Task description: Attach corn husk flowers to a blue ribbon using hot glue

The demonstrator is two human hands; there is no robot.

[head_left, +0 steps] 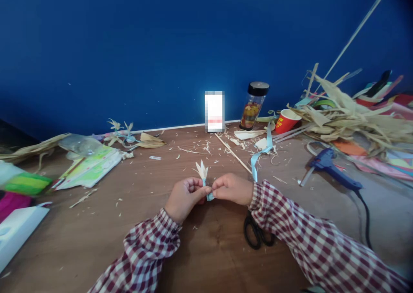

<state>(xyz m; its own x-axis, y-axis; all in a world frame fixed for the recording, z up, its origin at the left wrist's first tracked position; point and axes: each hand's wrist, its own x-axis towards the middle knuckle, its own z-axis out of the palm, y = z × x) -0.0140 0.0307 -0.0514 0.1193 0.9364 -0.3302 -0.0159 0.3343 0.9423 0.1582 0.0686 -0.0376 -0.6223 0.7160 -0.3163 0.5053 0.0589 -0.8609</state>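
Observation:
Over the middle of the table, my left hand point(186, 197) is closed in a pinch on a small corn-husk flower point(202, 171). Its pale pointed petals stick up above my fingers, and light blue ribbon point(210, 196) wraps its stem. The fingertips of my right hand point(232, 189) pinch the ribbon at the stem, touching my left fingertips. Partly under my right sleeve lie scissors point(252, 232) with black handles; their blades are hidden. Another length of light blue ribbon point(266, 149) trails over the table behind my right hand.
A blue glue gun point(335, 168) with a black cord lies right, before piled dry husks point(351, 112). A red paper cup point(287, 121) and a lidded bottle point(254, 106) stand behind. Finished-looking husk flowers point(121, 131) and a painted sheet point(88, 166) lie left. Husk scraps litter the table point(135, 198).

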